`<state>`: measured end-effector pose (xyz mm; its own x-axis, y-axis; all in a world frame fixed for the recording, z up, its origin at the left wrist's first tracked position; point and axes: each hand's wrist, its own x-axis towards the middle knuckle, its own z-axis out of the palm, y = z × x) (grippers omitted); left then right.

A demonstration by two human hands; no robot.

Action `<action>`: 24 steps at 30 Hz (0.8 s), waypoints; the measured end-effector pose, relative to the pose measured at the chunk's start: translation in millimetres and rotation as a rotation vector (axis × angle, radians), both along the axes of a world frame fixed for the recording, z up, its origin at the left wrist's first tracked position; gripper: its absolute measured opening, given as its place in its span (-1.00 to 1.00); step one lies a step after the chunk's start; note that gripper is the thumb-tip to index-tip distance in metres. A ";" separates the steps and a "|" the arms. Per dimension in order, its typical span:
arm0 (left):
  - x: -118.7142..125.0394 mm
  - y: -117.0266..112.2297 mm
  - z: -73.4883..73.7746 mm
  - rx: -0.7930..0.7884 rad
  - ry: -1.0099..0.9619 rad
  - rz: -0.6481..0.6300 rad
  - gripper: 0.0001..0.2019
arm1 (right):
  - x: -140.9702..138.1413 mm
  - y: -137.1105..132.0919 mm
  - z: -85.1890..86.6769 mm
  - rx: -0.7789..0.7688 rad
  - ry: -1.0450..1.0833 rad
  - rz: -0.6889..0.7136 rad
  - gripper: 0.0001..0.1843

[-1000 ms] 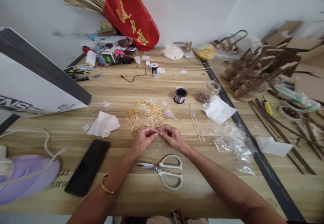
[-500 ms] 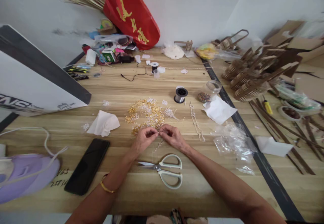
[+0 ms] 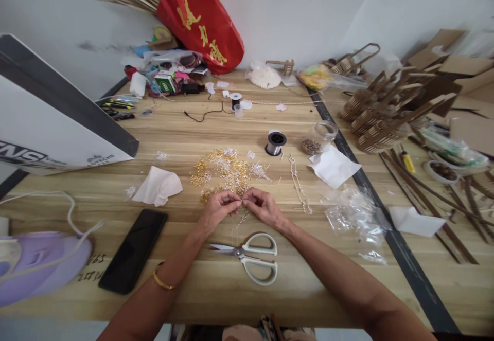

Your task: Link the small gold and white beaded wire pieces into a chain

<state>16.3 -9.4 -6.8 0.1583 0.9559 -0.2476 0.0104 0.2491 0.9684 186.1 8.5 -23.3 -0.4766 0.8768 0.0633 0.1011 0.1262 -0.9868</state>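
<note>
My left hand (image 3: 221, 209) and my right hand (image 3: 263, 207) meet fingertip to fingertip over the wooden table. Both are closed in a pinch. A thin beaded strand (image 3: 242, 220) hangs below the fingertips, and the bit being pinched is too small to make out. Just beyond my hands lies a heap of gold and silver beads (image 3: 236, 172). Scissors (image 3: 247, 256) with pale handles lie slightly spread on the table below my hands. To the right rests a beaded chain (image 3: 297, 182). Farther back stands a spool of wire (image 3: 275, 144).
A black phone (image 3: 133, 251) and a white cloth (image 3: 157, 185) lie to the left. On the right are white paper (image 3: 334, 166), clear plastic bags (image 3: 357, 215) and a glass jar (image 3: 323, 134) with beads. Small woven baskets (image 3: 380, 117) crowd the far right.
Hardly anything differs. My hands stay pinched together in the same place, with a slight shift of the left fingers; the view has tilted very slightly.
</note>
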 end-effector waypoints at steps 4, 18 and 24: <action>0.3 0.5 -6.3 0.040 0.061 0.013 -0.82 | -0.4 -0.3 2.0 0.022 -0.013 -0.007 -0.79; 0.1 1.0 -2.9 0.054 0.054 0.089 -0.83 | -2.1 1.3 -5.8 -0.074 0.087 -0.056 -0.74; 1.7 1.3 -3.1 0.087 0.080 0.137 -0.85 | -0.9 -0.1 -0.8 0.001 0.000 -0.049 -0.72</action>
<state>18.0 -8.1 -9.9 0.0079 0.9856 -0.1691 0.0600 0.1684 0.9839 185.2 8.4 -24.0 -0.4333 0.8990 0.0638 0.1076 0.1219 -0.9867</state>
